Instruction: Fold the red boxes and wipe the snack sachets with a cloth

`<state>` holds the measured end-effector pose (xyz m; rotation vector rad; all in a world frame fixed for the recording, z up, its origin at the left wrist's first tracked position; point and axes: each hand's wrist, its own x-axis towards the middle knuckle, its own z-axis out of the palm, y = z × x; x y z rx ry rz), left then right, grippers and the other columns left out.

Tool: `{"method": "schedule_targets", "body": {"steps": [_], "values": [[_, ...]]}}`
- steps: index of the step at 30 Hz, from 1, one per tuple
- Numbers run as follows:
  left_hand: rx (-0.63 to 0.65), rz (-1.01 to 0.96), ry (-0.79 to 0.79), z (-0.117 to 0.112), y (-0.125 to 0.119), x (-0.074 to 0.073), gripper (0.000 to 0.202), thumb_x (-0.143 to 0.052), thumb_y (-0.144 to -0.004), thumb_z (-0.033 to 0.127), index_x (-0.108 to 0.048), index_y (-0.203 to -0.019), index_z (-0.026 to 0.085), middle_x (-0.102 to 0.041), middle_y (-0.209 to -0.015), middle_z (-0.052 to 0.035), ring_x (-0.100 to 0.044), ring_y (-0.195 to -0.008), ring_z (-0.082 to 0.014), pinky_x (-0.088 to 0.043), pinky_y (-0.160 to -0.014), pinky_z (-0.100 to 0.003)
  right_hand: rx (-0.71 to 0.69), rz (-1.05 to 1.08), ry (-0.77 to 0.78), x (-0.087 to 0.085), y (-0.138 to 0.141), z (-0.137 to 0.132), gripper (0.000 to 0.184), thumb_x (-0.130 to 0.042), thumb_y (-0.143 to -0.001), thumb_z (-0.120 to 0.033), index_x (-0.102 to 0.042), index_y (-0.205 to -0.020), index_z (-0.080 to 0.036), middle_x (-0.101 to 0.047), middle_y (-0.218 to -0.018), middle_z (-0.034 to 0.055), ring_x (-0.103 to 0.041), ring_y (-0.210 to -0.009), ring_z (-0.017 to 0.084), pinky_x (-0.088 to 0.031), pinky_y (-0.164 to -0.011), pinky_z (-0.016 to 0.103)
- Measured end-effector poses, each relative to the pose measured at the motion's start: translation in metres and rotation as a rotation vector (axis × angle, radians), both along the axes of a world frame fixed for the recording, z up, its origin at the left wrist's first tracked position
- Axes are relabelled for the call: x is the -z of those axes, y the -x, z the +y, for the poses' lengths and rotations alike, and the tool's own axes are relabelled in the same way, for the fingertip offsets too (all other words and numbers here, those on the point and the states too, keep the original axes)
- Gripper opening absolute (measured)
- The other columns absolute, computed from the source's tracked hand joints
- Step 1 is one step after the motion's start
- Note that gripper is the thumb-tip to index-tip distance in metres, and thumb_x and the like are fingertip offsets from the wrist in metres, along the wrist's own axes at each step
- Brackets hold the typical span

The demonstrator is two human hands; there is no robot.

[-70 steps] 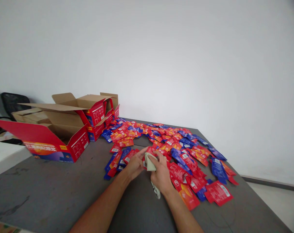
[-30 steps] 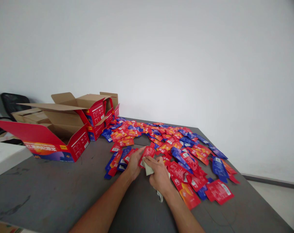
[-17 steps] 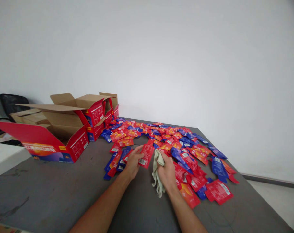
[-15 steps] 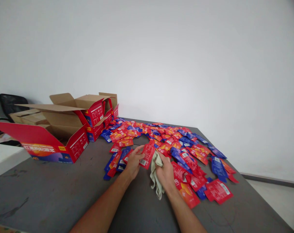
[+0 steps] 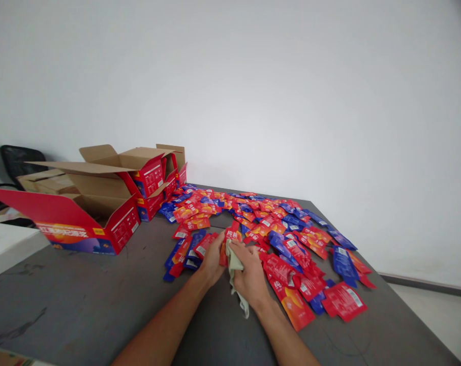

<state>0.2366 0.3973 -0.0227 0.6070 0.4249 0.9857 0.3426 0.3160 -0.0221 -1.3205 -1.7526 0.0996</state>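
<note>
Over the middle of the dark grey table (image 5: 112,305), my left hand (image 5: 214,262) is closed on a red-and-orange pouch (image 5: 233,232), its printed front facing me. My right hand (image 5: 249,272) grips a pale green cloth (image 5: 235,262) and presses it against the pouch. Part of the pouch is hidden behind the cloth and fingers. The cloth's loose end hangs below my right hand. Many red pouches (image 5: 346,301) and blue pouches (image 5: 343,263) lie spread in an overlapping pile beyond and to the right of my hands. A smaller cluster lies just left of my left hand.
Several open red cardboard boxes (image 5: 125,226) with raised flaps stand along the table's left side. A white box (image 5: 9,249) is at the far left, with black chairs (image 5: 22,162) behind. A white wall (image 5: 253,91) rises behind the table.
The pouch in my left hand has turned from its barcoded back to its orange front. My right hand has moved left, bringing the cloth onto the pouch.
</note>
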Motion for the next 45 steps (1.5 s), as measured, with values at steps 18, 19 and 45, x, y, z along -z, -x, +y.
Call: {"method": "schedule_targets", "body": {"steps": [18,19,45], "values": [[0.131,-0.048,0.056,-0.004,0.002,-0.009,0.025,-0.057,-0.091,0.032,-0.069,-0.098,0.012,-0.075,-0.092,-0.0110,-0.072,-0.087,-0.0237,-0.055,-0.083,-0.035,0.065,-0.194,0.028,-0.008,-0.003,-0.002,0.079,-0.047,-0.066,0.006,-0.061,-0.133,-0.034,-0.061,-0.137,-0.0039,-0.050,-0.100,0.024,-0.048,-0.083,0.036],[0.126,-0.046,0.071,-0.002,0.004,-0.008,0.026,-0.056,-0.091,0.033,-0.069,-0.099,0.011,-0.075,-0.091,-0.0112,-0.072,-0.086,-0.0237,-0.056,-0.082,-0.035,0.019,-0.214,0.036,-0.010,0.001,-0.003,0.079,-0.048,-0.065,0.005,-0.062,-0.131,-0.035,-0.062,-0.135,-0.0045,-0.051,-0.100,0.024,-0.047,-0.084,0.036],[-0.096,0.337,-0.246,0.007,0.006,0.003,0.036,-0.063,-0.080,0.027,-0.072,-0.113,0.016,-0.075,-0.106,-0.0096,-0.068,-0.098,-0.0250,-0.050,-0.091,-0.036,-0.059,-0.239,0.137,-0.023,0.002,-0.009,0.072,-0.048,-0.063,0.005,-0.069,-0.121,-0.033,-0.070,-0.123,-0.0031,-0.055,-0.089,0.020,-0.041,-0.080,0.033]]}}
